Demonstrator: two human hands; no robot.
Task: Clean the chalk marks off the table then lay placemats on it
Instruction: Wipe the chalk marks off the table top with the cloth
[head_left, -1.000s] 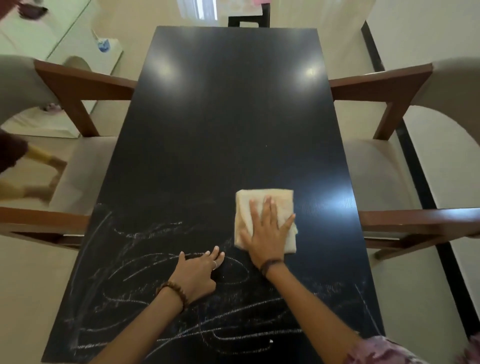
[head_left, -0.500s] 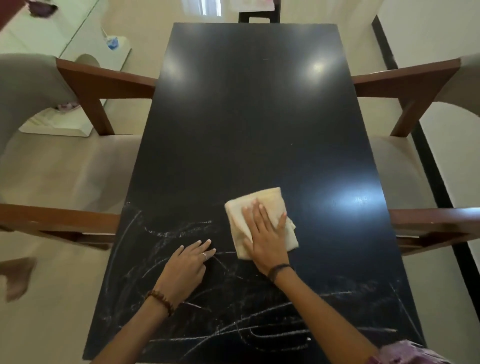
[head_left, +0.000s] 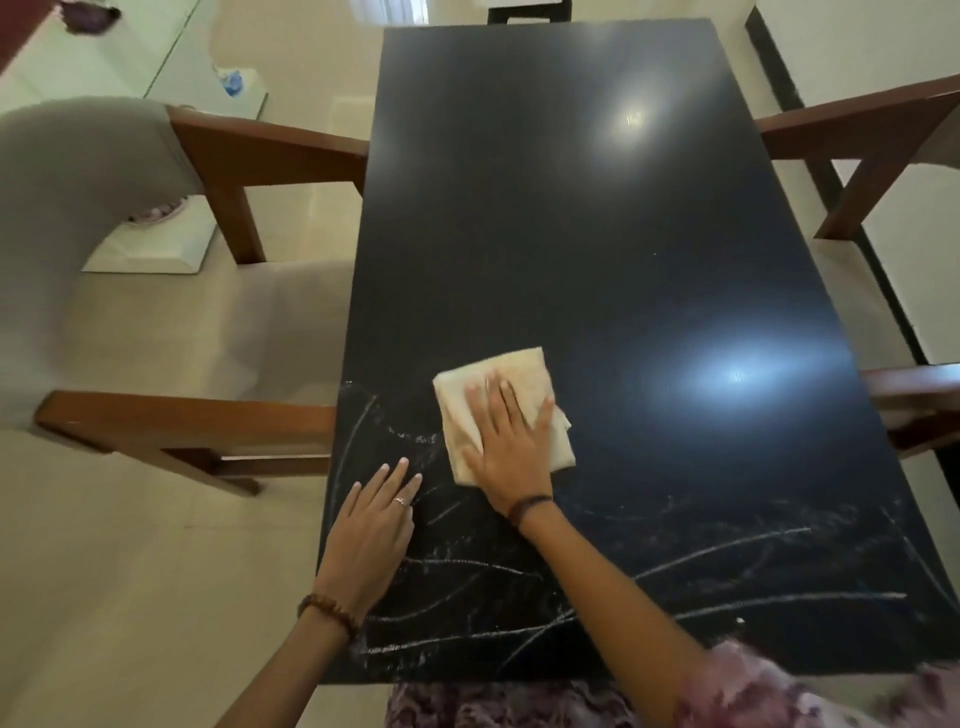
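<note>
My right hand (head_left: 511, 452) lies flat with fingers spread on the folded cloth (head_left: 506, 413), pressing it to the black counter (head_left: 545, 208) left of its middle, while my left hand (head_left: 371, 530) rests open, fingers straight, just inside the counter's left edge. Chalk marks (head_left: 727, 551) streak the near end from edge to edge. The far stretch is bare and glossy, flanked by wooden chair arms (head_left: 182, 421) on both sides.
</note>
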